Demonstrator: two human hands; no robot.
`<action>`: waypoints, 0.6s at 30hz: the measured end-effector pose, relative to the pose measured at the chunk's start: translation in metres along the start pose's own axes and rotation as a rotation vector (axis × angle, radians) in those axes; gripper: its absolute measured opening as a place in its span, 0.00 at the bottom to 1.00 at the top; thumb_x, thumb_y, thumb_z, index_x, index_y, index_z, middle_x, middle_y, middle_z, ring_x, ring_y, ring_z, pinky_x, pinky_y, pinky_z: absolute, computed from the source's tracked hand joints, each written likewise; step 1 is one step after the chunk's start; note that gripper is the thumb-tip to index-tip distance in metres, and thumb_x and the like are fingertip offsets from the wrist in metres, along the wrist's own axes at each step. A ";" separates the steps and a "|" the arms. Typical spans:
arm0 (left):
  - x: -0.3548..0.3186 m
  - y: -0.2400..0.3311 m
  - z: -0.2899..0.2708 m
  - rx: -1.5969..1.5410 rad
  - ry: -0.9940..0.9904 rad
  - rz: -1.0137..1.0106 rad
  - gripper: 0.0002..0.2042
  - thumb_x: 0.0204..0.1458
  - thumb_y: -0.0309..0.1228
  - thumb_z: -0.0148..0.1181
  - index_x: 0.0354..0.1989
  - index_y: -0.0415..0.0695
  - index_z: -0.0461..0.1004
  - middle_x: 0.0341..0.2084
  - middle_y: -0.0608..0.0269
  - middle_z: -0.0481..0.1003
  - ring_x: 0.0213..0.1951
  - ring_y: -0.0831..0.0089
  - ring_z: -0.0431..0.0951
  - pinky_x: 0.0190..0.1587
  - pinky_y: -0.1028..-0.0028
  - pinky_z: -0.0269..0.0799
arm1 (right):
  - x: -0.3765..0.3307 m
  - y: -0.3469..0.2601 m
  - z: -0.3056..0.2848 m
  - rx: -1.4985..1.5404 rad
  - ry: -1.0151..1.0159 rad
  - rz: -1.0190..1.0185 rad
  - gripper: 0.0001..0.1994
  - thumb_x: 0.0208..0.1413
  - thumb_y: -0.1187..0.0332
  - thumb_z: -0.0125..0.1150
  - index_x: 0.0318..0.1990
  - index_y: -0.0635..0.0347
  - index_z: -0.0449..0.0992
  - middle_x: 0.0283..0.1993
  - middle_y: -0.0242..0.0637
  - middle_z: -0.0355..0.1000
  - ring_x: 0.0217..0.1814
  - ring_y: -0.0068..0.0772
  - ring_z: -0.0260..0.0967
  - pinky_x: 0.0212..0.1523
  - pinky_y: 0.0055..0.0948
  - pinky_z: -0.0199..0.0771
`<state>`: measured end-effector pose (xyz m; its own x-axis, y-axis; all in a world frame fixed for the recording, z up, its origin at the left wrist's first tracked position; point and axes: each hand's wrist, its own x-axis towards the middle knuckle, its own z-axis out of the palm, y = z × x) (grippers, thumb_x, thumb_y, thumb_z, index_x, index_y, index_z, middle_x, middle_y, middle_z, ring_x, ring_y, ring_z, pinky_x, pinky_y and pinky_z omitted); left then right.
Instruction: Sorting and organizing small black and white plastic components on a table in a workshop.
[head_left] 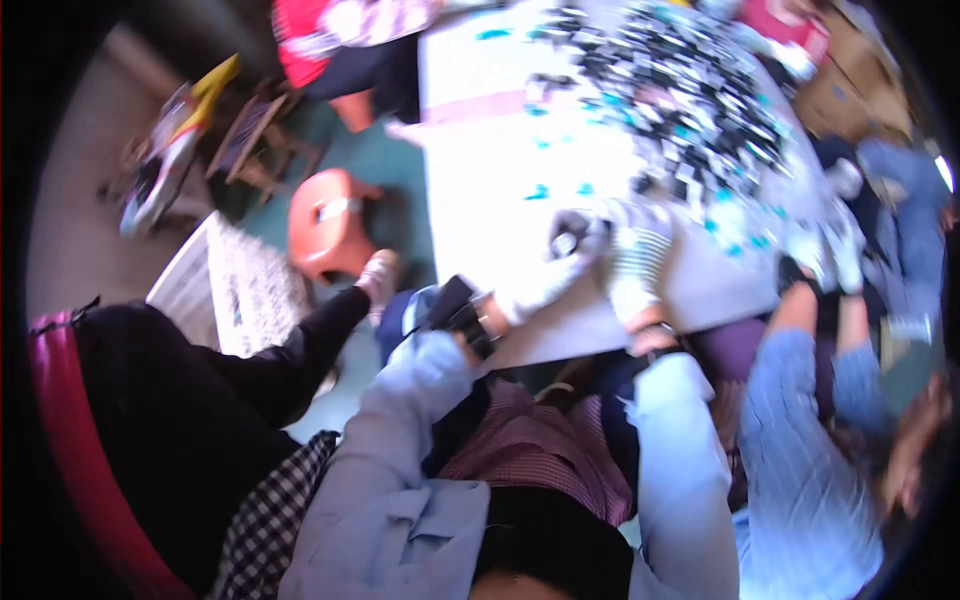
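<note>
Both my hands wear pale work gloves and are close together over the white tabletop [480, 190]. My left hand [560, 262] is closed, its greyish fingers curled round a small piece with a pale round end [565, 243]; blur hides its exact kind. Right beside it is my right hand [638, 250], in a glove with green stripes. Its fingers point toward the far side and are too smeared to show whether they grip anything. Beyond them spreads a large heap of small black, white and teal pieces [690, 100].
Several people work round the table. At right, a co-worker's gloved hands [830, 245] are near the heap. To the left stand an orange stool [325, 225] and a white box or sack [245, 285]. A person in black [170, 430] is close on my left. Cardboard [850, 85] stands far right.
</note>
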<state>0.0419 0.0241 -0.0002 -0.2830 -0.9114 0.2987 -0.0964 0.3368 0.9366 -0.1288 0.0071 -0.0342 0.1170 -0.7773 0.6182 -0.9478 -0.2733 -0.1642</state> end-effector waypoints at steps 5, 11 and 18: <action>0.053 -0.007 -0.072 -0.396 0.669 0.023 0.20 0.57 0.34 0.55 0.55 0.39 0.62 0.41 0.62 0.68 0.37 0.75 0.72 0.44 0.74 0.69 | -0.006 0.006 -0.009 -0.044 0.049 0.003 0.21 0.47 0.67 0.62 0.51 0.53 0.72 0.47 0.40 0.72 0.52 0.44 0.65 0.60 0.47 0.54; 0.000 -0.039 -0.280 -0.215 1.299 -0.029 0.06 0.56 0.32 0.54 0.39 0.48 0.66 0.23 0.68 0.69 0.21 0.78 0.69 0.19 0.77 0.62 | -0.012 0.020 0.005 -0.019 0.004 -0.026 0.22 0.49 0.63 0.61 0.53 0.55 0.70 0.48 0.41 0.71 0.53 0.44 0.64 0.64 0.50 0.53; -0.205 -0.036 -0.504 0.517 2.047 0.196 0.07 0.47 0.20 0.51 0.35 0.42 0.73 0.27 0.67 0.74 0.30 0.76 0.68 0.39 0.72 0.68 | 0.000 0.013 -0.008 0.005 -0.021 -0.043 0.21 0.51 0.63 0.60 0.54 0.54 0.69 0.48 0.38 0.72 0.52 0.41 0.66 0.63 0.51 0.53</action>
<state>0.5841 0.0794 -0.0027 0.8331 0.3542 0.4249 -0.4935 0.1288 0.8602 -0.1433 0.0084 -0.0297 0.1635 -0.7763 0.6088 -0.9404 -0.3092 -0.1417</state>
